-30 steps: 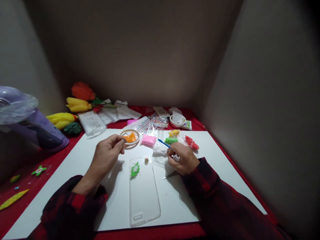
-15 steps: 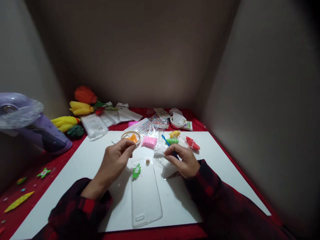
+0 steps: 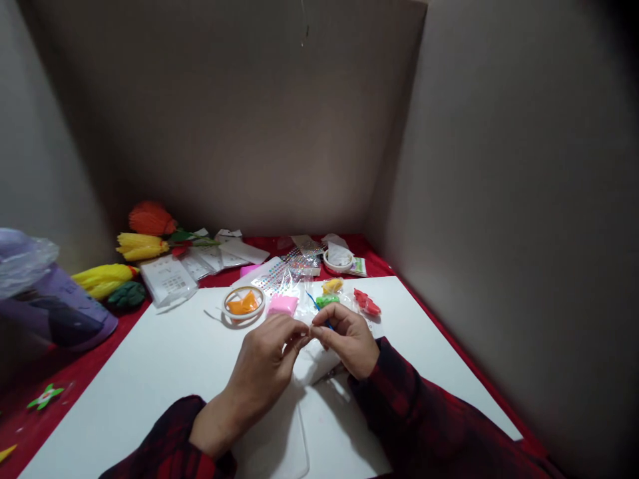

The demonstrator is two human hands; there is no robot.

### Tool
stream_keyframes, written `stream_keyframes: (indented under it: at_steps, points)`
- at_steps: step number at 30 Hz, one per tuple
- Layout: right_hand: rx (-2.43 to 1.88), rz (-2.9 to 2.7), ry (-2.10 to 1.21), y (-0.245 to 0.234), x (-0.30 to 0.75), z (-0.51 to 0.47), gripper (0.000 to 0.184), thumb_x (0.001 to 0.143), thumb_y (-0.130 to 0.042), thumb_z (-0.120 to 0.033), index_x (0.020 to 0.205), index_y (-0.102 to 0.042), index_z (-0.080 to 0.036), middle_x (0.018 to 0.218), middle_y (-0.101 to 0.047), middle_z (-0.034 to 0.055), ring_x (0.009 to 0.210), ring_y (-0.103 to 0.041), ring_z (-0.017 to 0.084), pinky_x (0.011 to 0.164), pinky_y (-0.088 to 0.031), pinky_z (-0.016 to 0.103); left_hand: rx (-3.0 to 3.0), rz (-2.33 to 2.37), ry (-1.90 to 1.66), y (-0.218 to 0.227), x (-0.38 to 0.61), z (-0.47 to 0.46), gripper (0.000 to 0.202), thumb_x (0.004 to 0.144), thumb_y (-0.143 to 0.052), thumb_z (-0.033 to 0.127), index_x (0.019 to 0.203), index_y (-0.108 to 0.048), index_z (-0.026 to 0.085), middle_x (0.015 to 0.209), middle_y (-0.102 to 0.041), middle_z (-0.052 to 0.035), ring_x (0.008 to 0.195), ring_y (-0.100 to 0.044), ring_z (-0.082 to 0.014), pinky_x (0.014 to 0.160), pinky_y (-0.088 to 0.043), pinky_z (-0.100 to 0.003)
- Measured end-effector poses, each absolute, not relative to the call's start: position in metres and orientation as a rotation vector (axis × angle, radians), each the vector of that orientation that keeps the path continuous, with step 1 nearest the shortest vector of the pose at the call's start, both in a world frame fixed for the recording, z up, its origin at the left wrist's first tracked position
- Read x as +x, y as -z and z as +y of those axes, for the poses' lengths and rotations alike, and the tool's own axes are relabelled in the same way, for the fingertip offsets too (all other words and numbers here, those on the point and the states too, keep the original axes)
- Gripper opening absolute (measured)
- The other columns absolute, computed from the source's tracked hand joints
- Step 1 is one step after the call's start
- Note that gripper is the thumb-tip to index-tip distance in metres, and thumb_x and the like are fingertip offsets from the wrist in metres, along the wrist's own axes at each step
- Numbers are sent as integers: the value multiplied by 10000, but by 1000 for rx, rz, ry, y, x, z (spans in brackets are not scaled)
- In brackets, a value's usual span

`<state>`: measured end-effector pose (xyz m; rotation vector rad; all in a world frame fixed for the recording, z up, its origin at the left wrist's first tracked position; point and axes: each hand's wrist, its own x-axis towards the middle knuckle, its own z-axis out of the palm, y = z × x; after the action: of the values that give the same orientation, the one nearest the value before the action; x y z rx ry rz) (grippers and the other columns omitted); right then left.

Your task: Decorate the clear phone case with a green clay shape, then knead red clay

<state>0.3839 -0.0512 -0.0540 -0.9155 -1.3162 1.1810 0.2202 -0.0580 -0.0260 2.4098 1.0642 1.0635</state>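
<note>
My left hand (image 3: 264,369) and my right hand (image 3: 347,339) meet fingertip to fingertip above the white board (image 3: 150,359). The left fingers pinch something too small to make out. The right hand is closed round a thin blue tool (image 3: 314,303), whose tip points up and away. A clear phone case (image 3: 282,446) lies under the left wrist, mostly hidden. Just beyond the hands lie a tape ring with orange clay (image 3: 243,304), a pink clay bag (image 3: 282,304), and green (image 3: 327,301), yellow (image 3: 332,285) and red clay (image 3: 367,303).
Sticker sheets and packets (image 3: 170,279) lie at the back on the red cloth (image 3: 60,372). Yellow and orange paper flowers (image 3: 142,243) sit back left. A purple appliance under plastic (image 3: 44,299) stands at the left edge. Walls close in behind and on the right.
My left hand has moved right from the tape ring to meet my right hand. The view has tilted up, so the phone case has dropped low in the picture.
</note>
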Motion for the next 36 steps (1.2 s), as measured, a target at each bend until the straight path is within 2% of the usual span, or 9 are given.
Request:
stream_keyframes:
  at_steps: [4,10,12,14,16,20,25,31,36]
  points:
    - [-924,-1228,-1219,56,381,-53,189,671,-696,-267,681,-533,-174,555,-514,-50,455,-433,71,435,-329,201,2452,1098,-1130,32,225,-58,42,837,-594,182,809,-626,178,708,-636,-29,662,-557,-167,590,-403,-278]
    - [-926,-1148,-1246,56,379,-53,163,700,-633,-266,716,-494,-181,541,-548,-50,427,-463,78,422,-375,202,2501,1015,-1270,33,226,-57,179,862,-532,160,721,-641,167,648,-619,-30,624,-545,-153,591,-390,-275]
    - [-921,-1145,-1241,56,379,-53,156,728,-607,-283,782,-502,-182,582,-595,-31,440,-468,82,425,-386,205,2226,1074,-1218,30,224,-56,162,854,-542,189,740,-655,165,671,-633,-36,626,-562,-152,585,-419,-267]
    - [-928,-1153,-1220,57,379,-53,146,769,-572,-296,833,-508,-180,642,-640,-4,454,-461,81,420,-374,199,1814,1117,-1101,27,221,-56,179,837,-575,258,714,-652,154,645,-623,-28,539,-545,-126,504,-426,-236]
    - [-949,-1184,-1175,57,380,-54,134,801,-547,-295,854,-520,-175,701,-664,21,488,-470,84,428,-365,194,1441,1083,-984,24,218,-55,243,811,-612,345,675,-638,145,597,-592,-12,450,-490,-95,405,-391,-200]
    - [-979,-1268,-1101,57,382,-57,126,826,-546,-289,863,-543,-169,765,-668,42,585,-514,107,461,-389,197,1083,911,-918,23,211,-53,322,742,-688,443,713,-643,126,570,-561,-4,444,-449,-73,331,-338,-145]
    - [-988,-1317,-1071,56,385,-58,129,837,-560,-291,887,-562,-172,807,-673,48,638,-545,120,477,-403,200,982,856,-885,23,208,-52,321,731,-713,426,711,-639,114,557,-560,0,395,-408,-39,314,-308,-119]
    - [-1013,-1319,-1060,58,385,-59,141,841,-562,-305,893,-570,-174,810,-675,51,657,-561,132,479,-399,205,1023,916,-915,24,206,-54,325,717,-720,424,666,-606,125,539,-540,8,424,-430,-54,325,-318,-123]
    - [-1038,-1323,-1057,57,386,-61,147,843,-560,-312,887,-574,-173,799,-672,48,633,-540,125,489,-401,214,1087,1044,-939,20,198,-51,365,698,-715,462,637,-574,132,526,-538,21,373,-397,-43,329,-300,-147]
